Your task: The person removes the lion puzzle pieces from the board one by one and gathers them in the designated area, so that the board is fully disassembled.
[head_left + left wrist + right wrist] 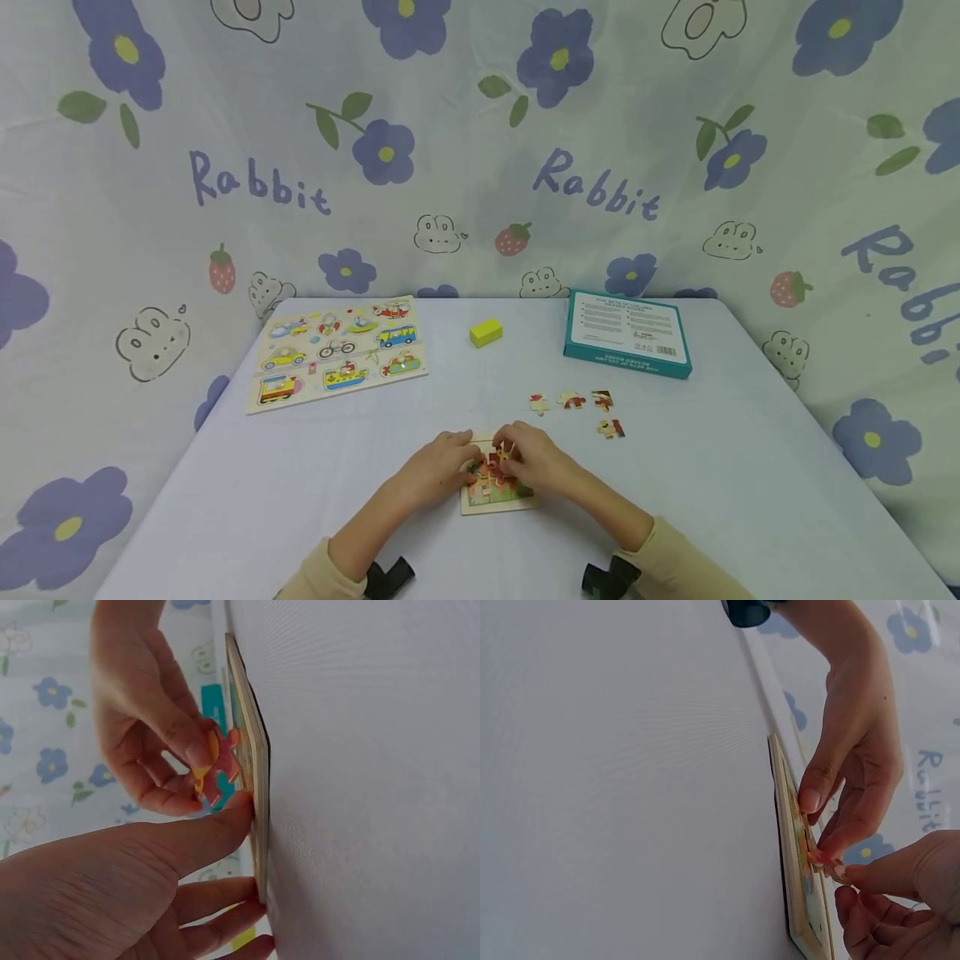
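Note:
A small wooden puzzle board [498,506] lies on the table between both hands, partly filled with coloured pieces. My right hand [543,465] pinches a red and yellow puzzle piece [223,766] between thumb and fingers, tilted against the board's surface. In the left wrist view, my left hand [142,877] has its thumb on the board's face and its other fingers at the board's edge, gripping it. The right wrist view shows the held piece [835,870] just over the board [789,862]. Fingers cover part of the board's upper area.
Several loose puzzle pieces [572,401] lie beyond the board to the right. Farther back are a teal-edged box [628,333], a yellow block [486,332] and, at the left, a large vehicle puzzle board [341,352]. A patterned curtain [465,150] hangs behind the table.

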{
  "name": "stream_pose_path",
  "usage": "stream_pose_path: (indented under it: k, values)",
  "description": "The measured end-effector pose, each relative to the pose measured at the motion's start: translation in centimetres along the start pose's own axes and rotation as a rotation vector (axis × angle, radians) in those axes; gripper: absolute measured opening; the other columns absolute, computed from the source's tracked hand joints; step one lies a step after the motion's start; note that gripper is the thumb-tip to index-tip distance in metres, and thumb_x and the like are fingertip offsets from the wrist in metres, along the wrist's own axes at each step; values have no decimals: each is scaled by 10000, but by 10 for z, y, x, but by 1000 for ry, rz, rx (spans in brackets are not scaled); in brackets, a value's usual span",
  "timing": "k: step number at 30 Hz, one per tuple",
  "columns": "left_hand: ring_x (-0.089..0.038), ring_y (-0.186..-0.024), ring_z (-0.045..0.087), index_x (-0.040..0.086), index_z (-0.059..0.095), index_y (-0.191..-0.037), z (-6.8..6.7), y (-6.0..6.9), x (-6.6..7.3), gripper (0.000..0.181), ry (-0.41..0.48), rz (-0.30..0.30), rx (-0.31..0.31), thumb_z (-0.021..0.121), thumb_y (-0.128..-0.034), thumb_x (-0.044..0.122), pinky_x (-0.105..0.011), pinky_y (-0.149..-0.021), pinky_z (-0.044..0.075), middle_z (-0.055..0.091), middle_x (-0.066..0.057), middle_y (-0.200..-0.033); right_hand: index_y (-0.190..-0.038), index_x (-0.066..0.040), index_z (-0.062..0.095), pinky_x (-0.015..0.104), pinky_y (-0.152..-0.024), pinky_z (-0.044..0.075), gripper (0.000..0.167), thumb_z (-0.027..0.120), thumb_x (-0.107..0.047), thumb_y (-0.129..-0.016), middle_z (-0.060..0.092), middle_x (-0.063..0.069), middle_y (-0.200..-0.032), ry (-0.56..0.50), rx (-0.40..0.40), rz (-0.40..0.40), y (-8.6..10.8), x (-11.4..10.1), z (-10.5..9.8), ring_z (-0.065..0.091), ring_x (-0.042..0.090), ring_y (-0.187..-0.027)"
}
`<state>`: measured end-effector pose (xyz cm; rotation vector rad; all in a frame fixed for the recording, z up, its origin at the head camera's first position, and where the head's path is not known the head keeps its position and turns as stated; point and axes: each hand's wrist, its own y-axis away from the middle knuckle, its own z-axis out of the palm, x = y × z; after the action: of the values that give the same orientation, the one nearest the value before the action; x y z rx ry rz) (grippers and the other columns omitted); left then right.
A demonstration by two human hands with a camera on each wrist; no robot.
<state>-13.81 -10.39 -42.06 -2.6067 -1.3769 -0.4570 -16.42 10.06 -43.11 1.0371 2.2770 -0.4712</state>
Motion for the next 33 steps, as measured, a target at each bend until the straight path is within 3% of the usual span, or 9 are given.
stream_pose_path:
  k: [16, 24, 33]
  values:
    - [-338, -1104, 507, 150, 652, -999, 2, -1, -2, 193, -9, 21, 13, 685, -821, 217, -444, -863, 448, 539, -156, -1234, -1036, -42, 604, 215, -638, 480, 188, 627, -26, -850, 578, -38, -897, -69, 96, 6, 6, 11, -25, 534, 90, -745]
    - [-352, -1109, 502, 140, 640, -1009, 2, 1, -4, 207, -4, 35, 22, 679, -829, 236, -447, -873, 443, 524, -175, -1249, -1029, -48, 609, 217, -613, 479, 207, 657, -30, -828, 570, -49, -842, -81, 168, 75, 13, 25, -38, 531, 106, -723]
    - [-348, -1161, 462, 153, 633, -1019, 2, 1, -4, 195, 42, 0, -5, 664, -843, 230, -465, -903, 417, 493, -176, -1294, -1017, -65, 624, 228, -568, 471, 208, 669, -32, -817, 575, -21, -829, -102, 221, 188, 20, 44, -51, 533, 126, -703]
